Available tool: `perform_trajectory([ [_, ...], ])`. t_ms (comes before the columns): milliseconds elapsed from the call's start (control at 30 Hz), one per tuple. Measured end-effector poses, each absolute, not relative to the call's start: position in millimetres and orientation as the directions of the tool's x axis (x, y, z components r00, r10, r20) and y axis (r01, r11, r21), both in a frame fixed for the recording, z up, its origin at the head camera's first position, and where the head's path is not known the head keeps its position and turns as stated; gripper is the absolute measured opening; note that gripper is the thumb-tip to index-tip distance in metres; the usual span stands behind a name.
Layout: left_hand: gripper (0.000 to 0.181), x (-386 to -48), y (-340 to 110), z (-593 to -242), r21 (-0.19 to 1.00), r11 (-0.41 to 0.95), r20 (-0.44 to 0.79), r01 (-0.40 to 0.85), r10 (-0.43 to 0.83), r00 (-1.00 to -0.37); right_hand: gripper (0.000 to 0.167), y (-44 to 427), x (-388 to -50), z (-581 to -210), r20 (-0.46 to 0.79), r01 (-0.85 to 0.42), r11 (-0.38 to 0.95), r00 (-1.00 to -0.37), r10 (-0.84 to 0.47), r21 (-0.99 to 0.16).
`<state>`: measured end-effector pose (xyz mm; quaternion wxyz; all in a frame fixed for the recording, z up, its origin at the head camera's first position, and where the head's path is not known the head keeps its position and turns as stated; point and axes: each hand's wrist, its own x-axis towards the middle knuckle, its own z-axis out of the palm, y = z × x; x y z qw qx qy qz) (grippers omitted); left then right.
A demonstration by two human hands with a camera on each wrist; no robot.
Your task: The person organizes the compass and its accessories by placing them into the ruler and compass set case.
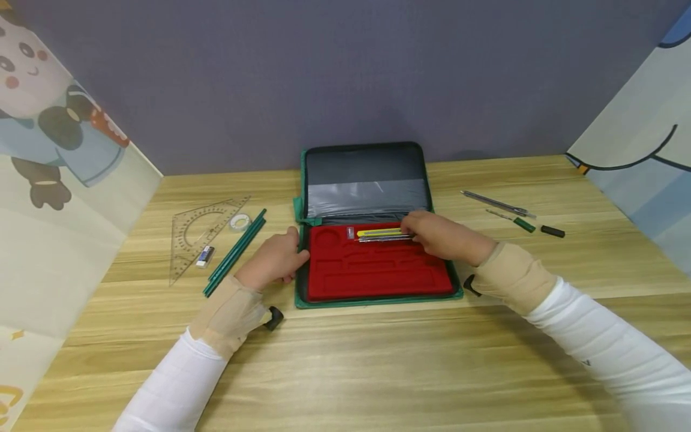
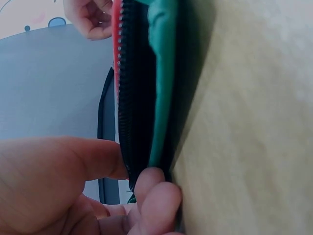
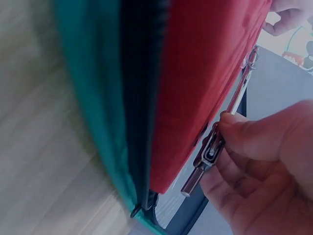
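Left hand (image 1: 272,258): clamped on the edge of the green case (image 1: 378,303) at nine o'clock, thumb on the black zip — well apart from my other hand.
Right hand (image 1: 442,235): pinching a metal compass (image 3: 212,147) between thumb and fingers, over the tray's one o'clock part; whether it is seated I cannot tell.
Red tray (image 1: 335,294): only partly filled, I judge; a small clear box (image 1: 350,233) at eleven and a yellow knife (image 1: 385,231) at twelve look settled, while the hollows nearer me, towards six, are bare.
Compass looks: slim, silvery, shiny, with a chunky hinged head and a short ridged knob.
Loose at nine to ten: green pencils (image 1: 235,255), a white eraser (image 1: 205,257), a tape roll (image 1: 233,222) and a clear set square (image 1: 180,252), all outside the case.
Loose at two to three: a black stub (image 1: 552,231), a green-handled tool (image 1: 523,225) and a grey pointed instrument (image 1: 496,203) — left over too, as I read it.
Lid (image 1: 367,171): folded open at twelve, dark-lined, beyond the tray.
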<state>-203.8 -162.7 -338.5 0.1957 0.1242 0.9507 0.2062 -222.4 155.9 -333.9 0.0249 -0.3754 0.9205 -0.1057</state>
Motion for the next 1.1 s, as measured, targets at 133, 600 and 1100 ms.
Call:
perform_trajectory([
  [133,0.066,-204,-162,-338,0.44,0.885,-0.323,0.154,0.316,-0.892,0.017,150,-222,-334,0.015,-0.685,0.697,-0.716,-0.698,-0.21],
  [600,0.064,-204,-161,-338,0.444,0.883,-0.318,0.154,0.316,-0.894,0.015,140,-218,-330,-0.036,-0.662,0.726,-0.734,-0.678,-0.186],
  [1100,0.057,-203,-162,-339,0.453,0.875,-0.293,0.171,0.327,-0.899,0.015,141,-220,-333,0.004,-0.674,0.686,-0.714,-0.7,-0.273],
])
